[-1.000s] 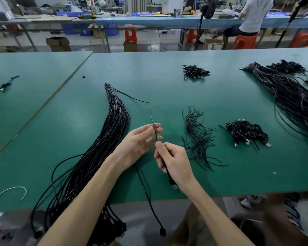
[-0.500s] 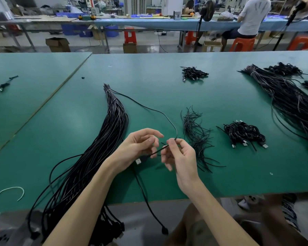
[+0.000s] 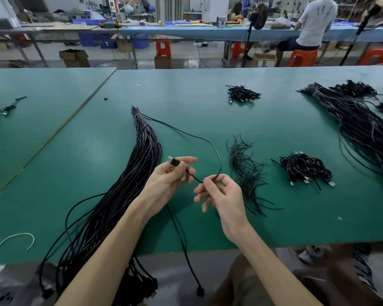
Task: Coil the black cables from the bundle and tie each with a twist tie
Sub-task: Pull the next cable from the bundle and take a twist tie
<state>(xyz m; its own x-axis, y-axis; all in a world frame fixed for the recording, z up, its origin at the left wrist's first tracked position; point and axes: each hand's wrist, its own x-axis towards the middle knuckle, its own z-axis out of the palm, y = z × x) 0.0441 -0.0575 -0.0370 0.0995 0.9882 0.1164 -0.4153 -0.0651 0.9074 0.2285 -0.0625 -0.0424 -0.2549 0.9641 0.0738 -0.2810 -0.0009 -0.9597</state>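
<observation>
A long bundle of black cables [image 3: 128,186] lies on the green table [image 3: 208,102], running from mid-table down over the front edge. One black cable [image 3: 199,138] arcs out of the bundle's far end to my hands. My left hand [image 3: 170,180] holds its plug end, the silver connector sticking up past my fingers. My right hand [image 3: 219,195] pinches the same cable a short way along. A loose pile of black twist ties [image 3: 245,171] lies just right of my hands. A heap of coiled, tied cables [image 3: 305,171] sits further right.
A second cable bundle [image 3: 363,129] stretches along the right side, with a small coiled heap [image 3: 241,94] at the back. A white tie [image 3: 16,239] lies near the front left. A loose cable [image 3: 186,250] hangs over the table's edge. A person sits at a far bench.
My left hand has turned and lifted, so the plug now sticks up above its fingers. My right hand has slid along the cable, and the loop between bundle and hands has widened.
</observation>
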